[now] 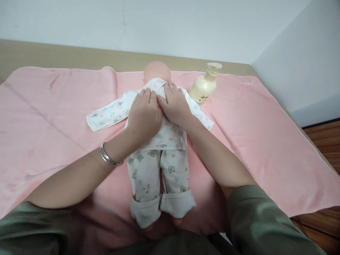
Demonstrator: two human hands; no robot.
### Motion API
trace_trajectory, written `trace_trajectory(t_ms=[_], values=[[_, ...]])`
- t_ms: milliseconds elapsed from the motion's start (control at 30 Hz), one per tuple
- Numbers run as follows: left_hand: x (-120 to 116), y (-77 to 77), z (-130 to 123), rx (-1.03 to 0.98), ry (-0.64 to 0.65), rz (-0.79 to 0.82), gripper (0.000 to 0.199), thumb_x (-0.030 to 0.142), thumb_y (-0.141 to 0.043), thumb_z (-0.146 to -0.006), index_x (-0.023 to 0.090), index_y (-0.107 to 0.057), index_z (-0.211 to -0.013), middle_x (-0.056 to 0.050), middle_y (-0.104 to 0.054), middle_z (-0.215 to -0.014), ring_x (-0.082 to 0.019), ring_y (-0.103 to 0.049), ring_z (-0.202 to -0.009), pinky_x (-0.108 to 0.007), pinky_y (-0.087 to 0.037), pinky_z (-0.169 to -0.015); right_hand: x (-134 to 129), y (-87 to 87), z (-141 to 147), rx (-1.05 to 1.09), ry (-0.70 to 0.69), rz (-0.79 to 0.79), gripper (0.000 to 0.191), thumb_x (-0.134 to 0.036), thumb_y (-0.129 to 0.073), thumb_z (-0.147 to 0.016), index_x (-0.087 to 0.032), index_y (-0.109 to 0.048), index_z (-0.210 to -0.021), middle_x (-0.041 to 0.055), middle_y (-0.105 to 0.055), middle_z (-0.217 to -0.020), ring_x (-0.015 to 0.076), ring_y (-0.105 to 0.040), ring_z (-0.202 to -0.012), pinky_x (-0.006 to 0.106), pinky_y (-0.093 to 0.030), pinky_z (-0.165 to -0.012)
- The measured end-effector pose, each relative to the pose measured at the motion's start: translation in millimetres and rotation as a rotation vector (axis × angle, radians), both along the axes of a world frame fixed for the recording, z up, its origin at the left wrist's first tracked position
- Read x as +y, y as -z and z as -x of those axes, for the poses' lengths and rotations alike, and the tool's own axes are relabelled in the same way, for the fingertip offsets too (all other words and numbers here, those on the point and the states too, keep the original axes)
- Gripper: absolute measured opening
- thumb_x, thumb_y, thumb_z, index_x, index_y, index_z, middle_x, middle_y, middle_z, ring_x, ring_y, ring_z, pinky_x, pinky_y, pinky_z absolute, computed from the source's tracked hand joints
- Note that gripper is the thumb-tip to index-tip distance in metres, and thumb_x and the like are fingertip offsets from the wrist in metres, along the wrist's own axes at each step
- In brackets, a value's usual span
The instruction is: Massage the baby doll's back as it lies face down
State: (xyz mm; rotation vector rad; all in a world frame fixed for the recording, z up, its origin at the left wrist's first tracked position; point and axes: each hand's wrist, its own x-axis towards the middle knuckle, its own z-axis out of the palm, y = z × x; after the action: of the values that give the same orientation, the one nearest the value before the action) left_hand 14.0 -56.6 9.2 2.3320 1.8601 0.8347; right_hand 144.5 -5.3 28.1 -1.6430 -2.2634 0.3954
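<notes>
A baby doll (157,72) lies on a pink blanket (61,102), dressed in a white printed top (170,136) and matching trousers (146,173) with turned-up cuffs. Only the smooth back of its head shows, with no face in view. My left hand (146,115) rests flat on the upper part of the top, fingers extended and near each other. Beside it my right hand (175,104) lies on the top too, its thumb apart and its fingers pointing to the doll's head. Neither hand holds anything. A silver bangle circles my left wrist.
A cream pump bottle (204,86) stands on the blanket to the right of the doll's head. Behind the blanket runs the tan table edge (79,56), against a pale wall. Brown wood (325,141) shows at the right.
</notes>
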Motion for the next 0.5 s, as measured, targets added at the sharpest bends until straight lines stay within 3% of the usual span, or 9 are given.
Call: trace_trajectory(t_ms=[133, 333, 433, 500], values=[[8, 7.9, 5, -0.108, 0.025, -0.034, 0.056, 0.03, -0.029, -0.098, 0.006, -0.053, -0.143, -0.018, -0.053, -0.156, -0.032, -0.043, -0.152, -0.052, -0.032, -0.132, -14, 0.6, 7, -0.022, 0.021, -0.026, 0.067, -0.036, -0.032, -0.105, 0.001, -0.029, -0.16, 0.0213, -0.029, -0.169, 0.0346, -0.023, -0.162, 0.058, -0.018, -0.135], [36, -1.2, 26, -0.229, -0.054, 0.164, 0.045, 0.039, -0.03, -0.102, 0.018, -0.063, -0.124, -0.012, -0.064, -0.141, -0.031, -0.056, -0.138, -0.053, -0.042, -0.123, -58, -1.5, 24, -0.133, -0.02, -0.154, 0.061, -0.026, -0.033, -0.105, 0.001, -0.032, -0.16, 0.0246, -0.03, -0.168, 0.036, -0.024, -0.161, 0.052, -0.02, -0.136], [37, -4.7, 27, -0.233, -0.069, 0.152, 0.043, 0.044, -0.029, -0.103, 0.022, -0.063, -0.116, -0.01, -0.068, -0.133, -0.029, -0.06, -0.131, -0.05, -0.047, -0.118, -57, -2.9, 24, -0.148, -0.06, -0.147, 0.059, -0.024, -0.033, -0.105, -0.001, -0.033, -0.16, 0.0241, -0.029, -0.169, 0.0349, -0.024, -0.162, 0.05, -0.019, -0.136], [33, -4.7, 24, -0.179, -0.069, 0.146, 0.043, 0.039, -0.027, -0.102, 0.018, -0.063, -0.117, -0.015, -0.067, -0.132, -0.03, -0.06, -0.13, -0.051, -0.047, -0.117, -43, -3.8, 19, -0.122, -0.083, -0.101, 0.059, -0.024, -0.033, -0.105, -0.003, -0.033, -0.16, 0.0222, -0.027, -0.17, 0.0335, -0.022, -0.163, 0.05, -0.019, -0.137]])
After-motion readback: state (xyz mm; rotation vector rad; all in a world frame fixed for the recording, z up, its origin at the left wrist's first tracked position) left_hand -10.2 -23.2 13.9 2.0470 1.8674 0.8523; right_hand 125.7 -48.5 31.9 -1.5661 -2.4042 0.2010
